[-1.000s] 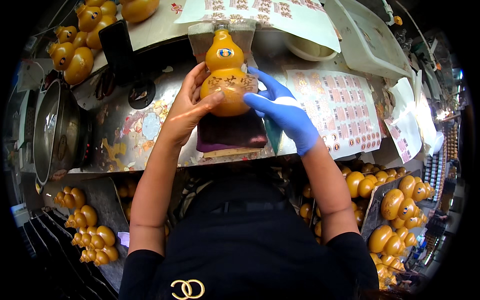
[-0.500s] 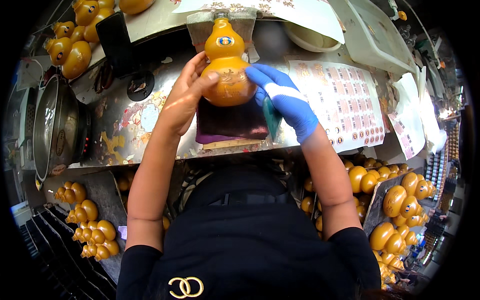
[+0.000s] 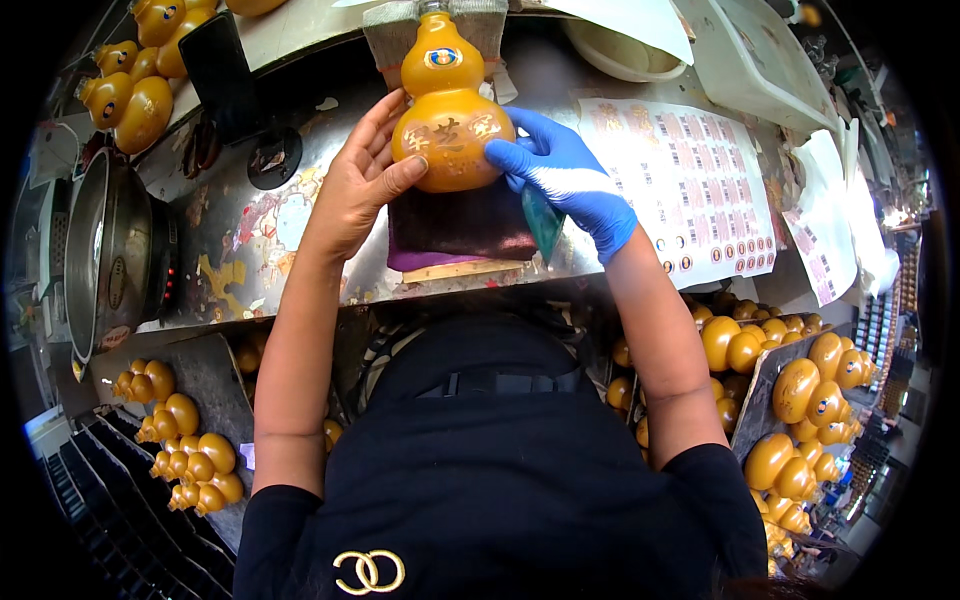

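Note:
A glossy amber gourd-shaped bottle (image 3: 448,135) with a clear neck at its far end is held between my two hands. An oval emblem marks its upper bulb, and dark characters run across the lower one. My bare left hand (image 3: 362,195) grips the lower bulb from the left, thumb on its near side and fingers behind. On the right side, my blue-gloved right hand (image 3: 572,180), with a white band around it, presses thumb and fingers against the bulb. A thin teal sheet-like piece (image 3: 541,224) hangs from that palm. Below the bottle lies a dark folded cloth (image 3: 455,228).
Right of my hands lies a printed label sheet (image 3: 690,190). A pale bowl (image 3: 625,52) and a translucent tub (image 3: 755,65) stand behind. On the left are a metal pan (image 3: 100,250), a dark phone-like slab (image 3: 220,78) and several amber bottles (image 3: 140,112). More bottles flank my body.
The view has shifted slightly, and the bottle sits a little farther up. Its characters now show more clearly. My left thumb has slid to the lower bulb's near edge.

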A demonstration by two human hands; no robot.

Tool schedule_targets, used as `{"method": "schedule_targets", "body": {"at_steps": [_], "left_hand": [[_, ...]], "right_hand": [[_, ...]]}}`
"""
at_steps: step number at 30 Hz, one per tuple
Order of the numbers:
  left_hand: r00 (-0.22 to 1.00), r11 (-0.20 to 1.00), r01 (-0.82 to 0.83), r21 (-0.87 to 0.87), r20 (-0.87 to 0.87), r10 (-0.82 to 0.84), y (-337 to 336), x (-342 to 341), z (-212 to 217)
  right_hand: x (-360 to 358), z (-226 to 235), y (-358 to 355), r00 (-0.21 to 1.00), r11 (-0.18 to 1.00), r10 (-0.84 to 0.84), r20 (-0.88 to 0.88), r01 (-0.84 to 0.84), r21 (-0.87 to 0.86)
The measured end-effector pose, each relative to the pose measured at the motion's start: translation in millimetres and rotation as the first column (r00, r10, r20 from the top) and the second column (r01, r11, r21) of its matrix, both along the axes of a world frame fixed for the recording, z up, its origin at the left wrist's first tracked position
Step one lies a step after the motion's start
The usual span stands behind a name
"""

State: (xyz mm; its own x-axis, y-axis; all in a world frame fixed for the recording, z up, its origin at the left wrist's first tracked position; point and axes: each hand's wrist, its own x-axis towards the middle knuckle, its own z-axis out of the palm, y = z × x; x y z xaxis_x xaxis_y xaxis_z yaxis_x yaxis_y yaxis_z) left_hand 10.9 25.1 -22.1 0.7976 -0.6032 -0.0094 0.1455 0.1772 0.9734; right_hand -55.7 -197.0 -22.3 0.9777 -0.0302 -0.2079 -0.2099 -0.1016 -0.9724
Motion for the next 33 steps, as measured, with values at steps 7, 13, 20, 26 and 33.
{"method": "schedule_targets", "body": {"at_steps": [7,13,20,26,33], "left_hand": [[1.0,1.0,0.007,-0.012,-0.002,-0.007,2.4,-0.4,-2.4],[1.0,0.999,-0.011,0.03,-0.002,0.011,-2.3,-4.7,3.8],[1.0,0.999,0.001,0.037,0.01,-0.001,-1.2,-3.1,2.1],[1.0,0.999,-0.003,0.035,0.014,0.003,-0.7,-0.7,-0.1],[1.0,0.999,0.003,0.044,0.01,-0.003,-0.9,0.0,0.4]], "right_hand": [[-4.3,1.7,1.1,1.0,0.999,-0.002,0.028,0.001,0.034],[-4.4,3.6,3.7,0.999,1.0,0.014,0.032,-0.014,-0.008],[-7.3,-0.3,1.2,0.999,0.997,0.025,0.037,-0.028,0.071],[-0.2,2.5,4.5,1.0,1.0,-0.015,-0.022,0.016,0.015],[-2.9,3.2,4.1,0.999,0.998,-0.02,-0.046,0.023,0.066]]}}
